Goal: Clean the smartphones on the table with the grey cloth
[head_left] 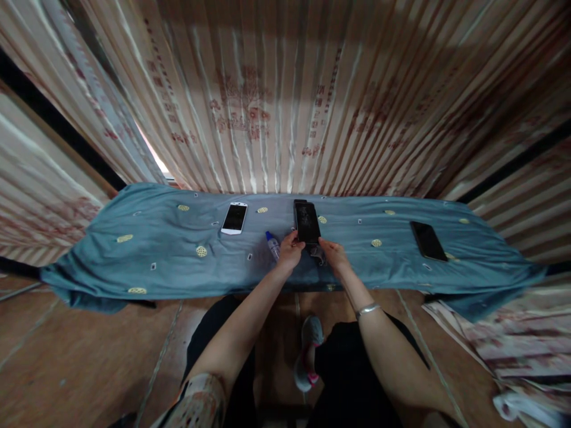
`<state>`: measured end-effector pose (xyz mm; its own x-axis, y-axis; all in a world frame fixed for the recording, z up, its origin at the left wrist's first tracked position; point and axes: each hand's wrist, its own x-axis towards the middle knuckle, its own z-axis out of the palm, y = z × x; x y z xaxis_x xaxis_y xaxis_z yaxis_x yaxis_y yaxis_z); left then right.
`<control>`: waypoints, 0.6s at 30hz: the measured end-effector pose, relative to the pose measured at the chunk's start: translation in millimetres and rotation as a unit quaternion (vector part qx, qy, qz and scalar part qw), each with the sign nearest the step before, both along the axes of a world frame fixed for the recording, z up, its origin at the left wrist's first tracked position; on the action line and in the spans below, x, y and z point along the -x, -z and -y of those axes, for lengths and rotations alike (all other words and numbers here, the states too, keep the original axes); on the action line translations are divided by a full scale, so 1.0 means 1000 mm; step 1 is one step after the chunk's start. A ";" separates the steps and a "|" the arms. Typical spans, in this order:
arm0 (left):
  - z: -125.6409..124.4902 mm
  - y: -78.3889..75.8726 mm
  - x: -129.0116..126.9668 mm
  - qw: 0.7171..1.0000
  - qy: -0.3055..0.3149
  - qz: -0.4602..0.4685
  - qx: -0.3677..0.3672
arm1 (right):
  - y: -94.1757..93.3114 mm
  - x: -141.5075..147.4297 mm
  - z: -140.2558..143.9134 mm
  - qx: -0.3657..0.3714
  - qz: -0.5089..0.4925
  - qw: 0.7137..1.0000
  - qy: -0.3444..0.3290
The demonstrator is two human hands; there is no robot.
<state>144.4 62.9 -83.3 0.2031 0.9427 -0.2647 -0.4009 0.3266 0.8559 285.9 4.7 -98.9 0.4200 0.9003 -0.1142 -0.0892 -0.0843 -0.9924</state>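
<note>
1. Smudged black phone (307,223) – middle of the bench, long side running roughly 11 to 5 o'clock, whitish smears on the dark face. Can't tell whether its near end is lifted off the cloth.
2. Left hand (291,251) at its 7 o'clock corner: pinching that corner, thumb over the near edge.
3. Right hand (334,255) at its 5 o'clock corner: fingertips touching it, drawn together. Can't tell if that's a true pinch or just contact.
4. Dark flat piece (300,201) shows past the phone's far end, 12 o'clock. Partly covered, so exact type unclear.
5. Crumpled dark item (317,254) at 5 o'clock, between the hands, just below the phone. Too small to identify.
6. Blue-capped bottle (272,245) at 8 o'clock, lying just beside the left hand, cap pointing to 11.
7. White phone (234,218) at 9 o'clock, well apart, dark screen up.
8. Plain black phone (428,241) at 3 o'clock, farther out, lying flat, tilted 11 to 5.
9. All on a teal cloth (173,249) with yellow motifs.
10. Printed curtain (276,101) at 12 o'clock – folds hanging behind the bench.
11. Silver bracelet (368,310) on the right wrist.
</note>
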 end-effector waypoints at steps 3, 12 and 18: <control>-0.002 0.004 -0.001 0.998 0.003 -0.060 -0.034 | -0.005 -0.002 -0.001 0.023 0.038 0.999 -0.009; -0.010 0.001 -0.002 0.962 0.010 -0.244 -0.120 | -0.012 -0.007 -0.005 0.053 0.159 0.986 -0.015; -0.015 0.003 -0.002 0.957 0.016 -0.253 -0.139 | -0.012 -0.007 -0.008 0.068 0.245 0.967 0.005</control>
